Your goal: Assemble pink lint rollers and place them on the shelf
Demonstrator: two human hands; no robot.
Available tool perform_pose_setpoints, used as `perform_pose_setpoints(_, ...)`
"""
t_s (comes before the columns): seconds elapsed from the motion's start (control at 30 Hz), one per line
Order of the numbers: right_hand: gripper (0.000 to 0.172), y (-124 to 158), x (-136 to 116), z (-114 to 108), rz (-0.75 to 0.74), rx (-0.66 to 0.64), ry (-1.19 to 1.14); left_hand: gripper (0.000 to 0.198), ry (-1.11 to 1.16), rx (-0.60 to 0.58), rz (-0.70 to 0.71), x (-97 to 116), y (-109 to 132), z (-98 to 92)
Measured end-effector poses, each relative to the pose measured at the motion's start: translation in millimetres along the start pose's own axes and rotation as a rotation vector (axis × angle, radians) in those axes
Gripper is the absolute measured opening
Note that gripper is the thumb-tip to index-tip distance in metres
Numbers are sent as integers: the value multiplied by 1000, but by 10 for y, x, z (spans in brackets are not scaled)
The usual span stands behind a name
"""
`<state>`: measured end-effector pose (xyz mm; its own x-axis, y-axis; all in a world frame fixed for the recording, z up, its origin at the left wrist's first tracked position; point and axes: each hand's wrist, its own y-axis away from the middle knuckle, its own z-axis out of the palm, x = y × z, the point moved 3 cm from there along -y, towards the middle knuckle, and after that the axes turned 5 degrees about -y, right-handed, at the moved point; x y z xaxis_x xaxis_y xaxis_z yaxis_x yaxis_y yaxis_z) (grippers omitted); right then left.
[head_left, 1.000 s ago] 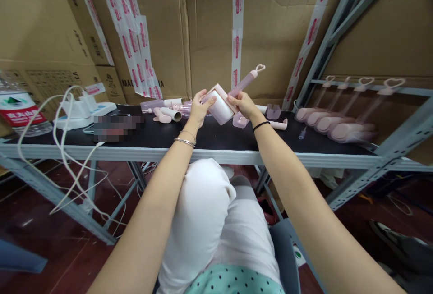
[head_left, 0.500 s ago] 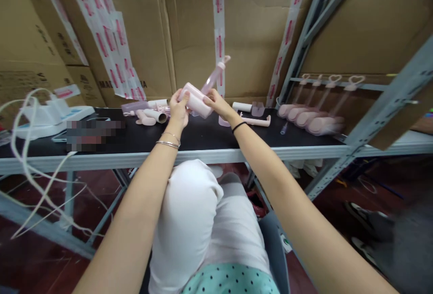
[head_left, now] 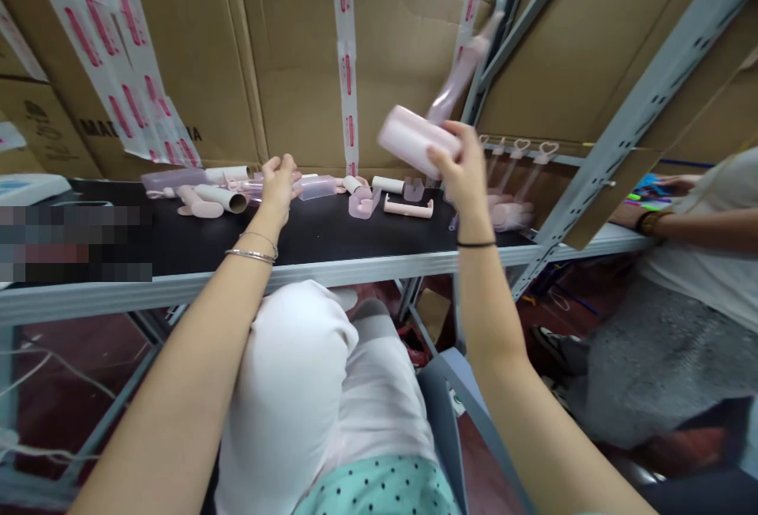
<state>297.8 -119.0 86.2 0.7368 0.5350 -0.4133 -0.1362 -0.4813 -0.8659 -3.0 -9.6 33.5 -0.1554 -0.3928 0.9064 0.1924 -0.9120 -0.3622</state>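
Observation:
My right hand (head_left: 462, 163) is raised above the right part of the bench, closed around a pink lint roller (head_left: 414, 138). Its clear pink handle (head_left: 453, 88) points up and to the right, blurred by motion. My left hand (head_left: 279, 187) hovers at the bench's back, fingers loosely apart and holding nothing that I can see. Beside it lie a clear purple sleeve (head_left: 320, 186) and a cardboard tube (head_left: 220, 197). A pink bracket-shaped part (head_left: 408, 208) lies between the hands. Finished-looking lint rollers with heart-shaped loops (head_left: 548, 152) stand at right, partly behind my right wrist.
A cardboard wall (head_left: 296, 65) backs the black bench (head_left: 332, 238). A metal shelf post (head_left: 616, 112) rises at right. Beyond it, another person's arm (head_left: 692, 223) rests near colourful items. A white power strip (head_left: 32, 186) sits at far left.
My left hand has let go of the lint roller and dropped toward the bench parts. My right hand has carried the roller right and up. The view has turned to the right.

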Motion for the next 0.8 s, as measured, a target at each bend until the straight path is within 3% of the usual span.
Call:
perform_pose_setpoints(0.07, 43, 290, 41, -618, 7, 139, 271, 49, -14, -4, -4, -2, -11, 15)
perform_pose_setpoints(0.13, 36, 595, 94, -1088, 75, 241, 518, 47, -32, 3, -16, -1, -11, 28)
perform_pose_setpoints(0.23, 40, 943, 246, -1405, 255, 251, 783, 42, -73, 10, -40, 6, 13, 42)
perform_pose_setpoints(0.33, 45, 1100, 443, -1391, 346, 249, 894, 35, -115, 4, -55, 19, 42, 43)
perform_pose_setpoints(0.53, 50, 1182, 832, -1157, 472, 293, 977, 29, -122, -9, -61, 38, 65, 39)
perform_pose_setpoints(0.67, 65, 1231, 908, -1029, 478, 137, 988, 29, -122, -26, -57, 39, 72, 46)
perform_pose_setpoints(0.8, 64, 1214, 887, -994, 490, -35, 966, 32, -128, -25, -54, 36, 81, 50)
